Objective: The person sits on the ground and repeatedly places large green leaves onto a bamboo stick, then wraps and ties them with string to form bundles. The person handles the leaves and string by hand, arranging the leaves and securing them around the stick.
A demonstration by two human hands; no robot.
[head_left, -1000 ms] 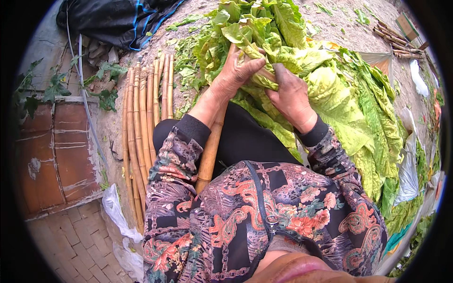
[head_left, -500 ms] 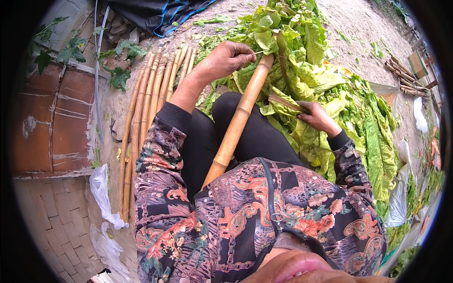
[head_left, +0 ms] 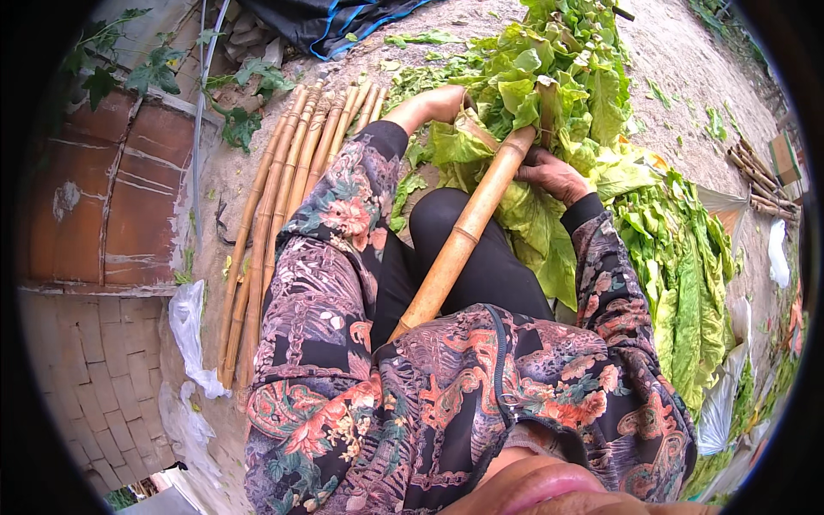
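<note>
A bamboo pole [head_left: 463,236] slants from my lap up to a heap of broad yellow-green leaves [head_left: 592,103] that look like tobacco. Beyond the pole's left side, my left hand [head_left: 445,103] is closed beside a leaf bunch [head_left: 475,129] whose brown stem ends point up and left. Leaves hide its fingertips, and what they hold is not visible. My right hand [head_left: 556,176] is closed against the pole's right side near its far end. Its fingers are partly hidden behind the pole, among hanging leaves [head_left: 539,223], so its hold is unclear.
Several bamboo poles [head_left: 287,172] lie side by side on the ground to my left. More leaves [head_left: 678,275] are piled at my right. White plastic [head_left: 196,335] lies by the brick paving [head_left: 112,369]. A black sheet with blue edging [head_left: 335,26] is at the back.
My right hand has moved left to the pole, and a leaf bunch now lies on the pole's left side. My left hand has moved from the pole's tip to that bunch; its thin string no longer shows.
</note>
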